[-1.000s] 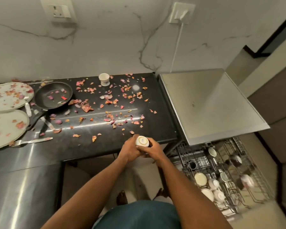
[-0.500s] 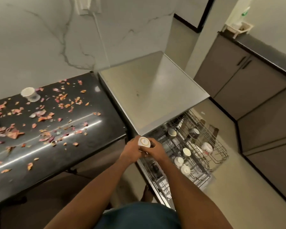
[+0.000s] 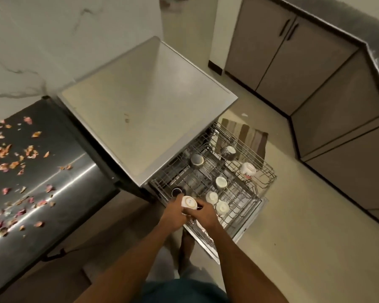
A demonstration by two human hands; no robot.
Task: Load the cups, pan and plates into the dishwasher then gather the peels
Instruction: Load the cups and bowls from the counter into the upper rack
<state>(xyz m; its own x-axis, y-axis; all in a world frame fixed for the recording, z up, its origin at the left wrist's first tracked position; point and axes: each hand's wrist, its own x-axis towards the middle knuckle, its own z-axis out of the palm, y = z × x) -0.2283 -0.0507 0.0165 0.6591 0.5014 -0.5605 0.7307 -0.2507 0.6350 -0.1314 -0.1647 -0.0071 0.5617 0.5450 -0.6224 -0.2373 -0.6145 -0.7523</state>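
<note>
Unreadable mark on cup (image 3: 189, 202) base

The pulled-out dishwasher rack (image 3: 228, 171) was open from above, but upturned cups (image 3: 221, 207) crowded its near half and a dark cup (image 3: 176, 192) stood at its near-left corner, just beside both hands (image 3: 173, 217) holding a white cup (image 3: 189, 205). The dishwasher top (image 3: 144, 110) overhung the rack's rear-left edge, blocking approach from that side. Bare wire remained in the middle and along the far-right side, between the spaced cups (image 3: 248, 169) there.
</note>
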